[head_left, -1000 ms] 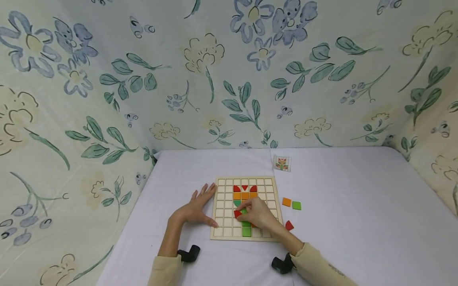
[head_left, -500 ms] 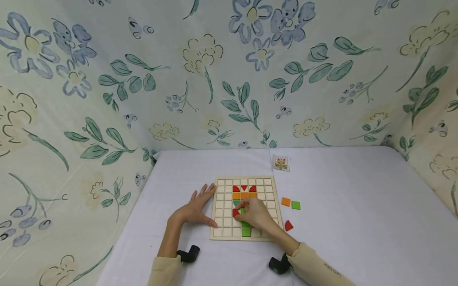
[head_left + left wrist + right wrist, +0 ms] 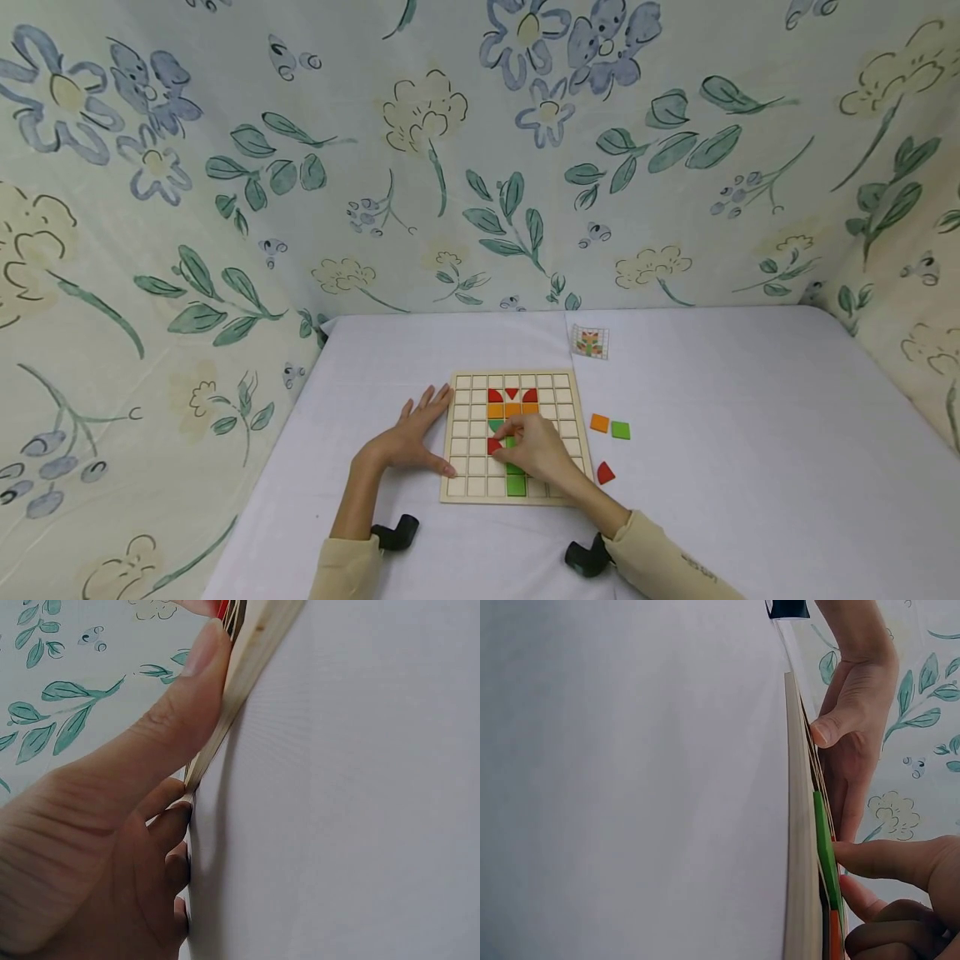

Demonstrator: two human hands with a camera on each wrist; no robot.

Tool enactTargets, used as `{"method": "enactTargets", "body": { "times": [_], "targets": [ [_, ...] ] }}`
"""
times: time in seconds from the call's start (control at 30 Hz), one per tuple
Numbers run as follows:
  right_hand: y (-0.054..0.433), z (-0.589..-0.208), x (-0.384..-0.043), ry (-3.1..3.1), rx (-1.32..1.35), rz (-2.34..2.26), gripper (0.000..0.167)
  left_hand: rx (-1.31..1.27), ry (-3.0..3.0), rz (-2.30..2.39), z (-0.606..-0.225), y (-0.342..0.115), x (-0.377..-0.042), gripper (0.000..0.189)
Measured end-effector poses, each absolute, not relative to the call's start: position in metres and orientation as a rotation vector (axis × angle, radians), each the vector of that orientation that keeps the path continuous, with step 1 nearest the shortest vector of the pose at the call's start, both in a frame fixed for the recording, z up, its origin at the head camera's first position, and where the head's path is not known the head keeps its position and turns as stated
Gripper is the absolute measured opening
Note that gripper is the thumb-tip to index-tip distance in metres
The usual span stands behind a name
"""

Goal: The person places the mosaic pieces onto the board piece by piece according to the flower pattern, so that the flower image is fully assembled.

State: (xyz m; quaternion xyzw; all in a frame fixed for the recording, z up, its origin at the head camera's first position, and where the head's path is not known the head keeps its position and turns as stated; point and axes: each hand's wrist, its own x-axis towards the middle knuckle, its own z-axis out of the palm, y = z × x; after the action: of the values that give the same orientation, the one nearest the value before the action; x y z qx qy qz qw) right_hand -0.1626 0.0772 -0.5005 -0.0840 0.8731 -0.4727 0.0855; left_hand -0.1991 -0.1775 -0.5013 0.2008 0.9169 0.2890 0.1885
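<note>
A wooden grid board (image 3: 468,486) lies on the white cloth, with red, orange and green tiles set in its middle columns. My left hand (image 3: 408,437) spreads along the board's left edge, thumb near the front corner; the left wrist view shows the thumb (image 3: 202,682) against the rim. Over the board, my right hand (image 3: 542,450) pinches a red tile (image 3: 493,447) between thumb and index finger, at a cell left of the green column. Part of that tile and some neighbouring cells are hidden beneath the hand. In the right wrist view, a green tile (image 3: 825,847) shows edge-on near the fingertips.
Right of the board lie a loose orange square (image 3: 599,422), a green square (image 3: 620,430) and a red quarter-circle tile (image 3: 605,473). A small pattern card (image 3: 590,342) rests behind the board's right corner. Floral fabric (image 3: 480,167) hangs behind the table.
My right hand has shifted slightly left with the red tile, which now sits squarer over its cell. The left hand has stayed at the board's edge.
</note>
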Motion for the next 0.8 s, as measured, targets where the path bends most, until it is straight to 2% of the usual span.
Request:
{"method": "enactTargets", "body": {
  "times": [0.8],
  "targets": [
    [0.0791,-0.502,-0.164,2.546,-0.245,-1.48,0.014,0.572,2.575,0.809,-0.5018,-0.1778,-0.1998,0.132]
  ]
}}
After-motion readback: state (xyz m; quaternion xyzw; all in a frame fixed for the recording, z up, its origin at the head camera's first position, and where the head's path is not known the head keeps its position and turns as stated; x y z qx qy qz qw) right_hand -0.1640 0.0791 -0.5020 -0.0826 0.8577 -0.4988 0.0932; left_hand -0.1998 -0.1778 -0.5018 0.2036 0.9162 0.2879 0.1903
